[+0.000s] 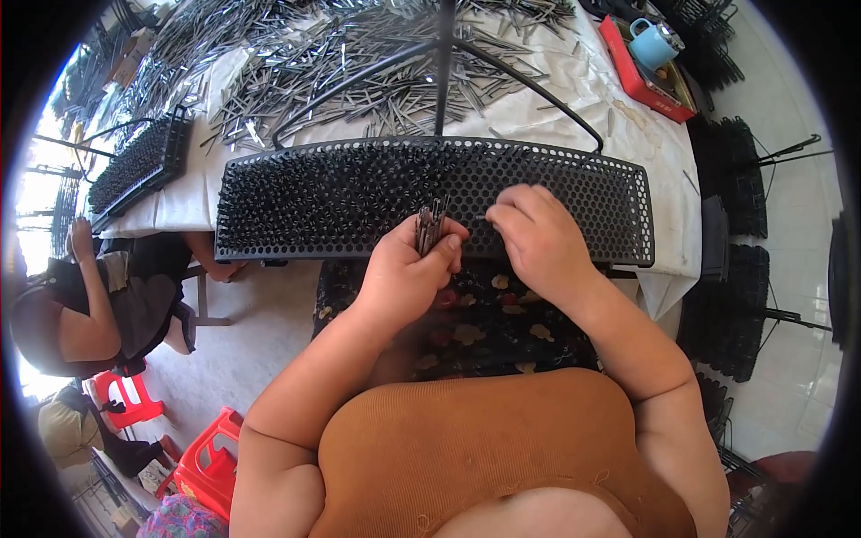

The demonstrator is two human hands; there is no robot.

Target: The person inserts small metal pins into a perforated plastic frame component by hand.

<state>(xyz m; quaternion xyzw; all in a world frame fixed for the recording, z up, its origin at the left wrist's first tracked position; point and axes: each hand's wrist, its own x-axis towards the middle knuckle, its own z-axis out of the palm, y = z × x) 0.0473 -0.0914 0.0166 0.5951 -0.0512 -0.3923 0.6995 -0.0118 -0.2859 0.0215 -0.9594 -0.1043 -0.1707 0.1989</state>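
The left hand [404, 269], wrist angled inward, clasps an upright bundle of strips [430, 231] at the panel's [574, 202] front edge. The right hand [541, 235] arches over the panel, fingers curled; whether they pinch anything, I cannot tell.

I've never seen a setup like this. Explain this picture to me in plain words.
There is no machine here: these are a person's bare hands, seen from a wide fisheye camera worn on the head and looking down, so straight edges bend. The left hand holds a bundle of thin dark strips. The right hand is over a perforated black panel; its fingertips seem to pinch something small, too blurred to be sure. The panel's left part bristles with dark pieces; many right-side holes look bare. Behind it, a heap of loose strips lies on a white cloth, with a light-blue mug farther right.
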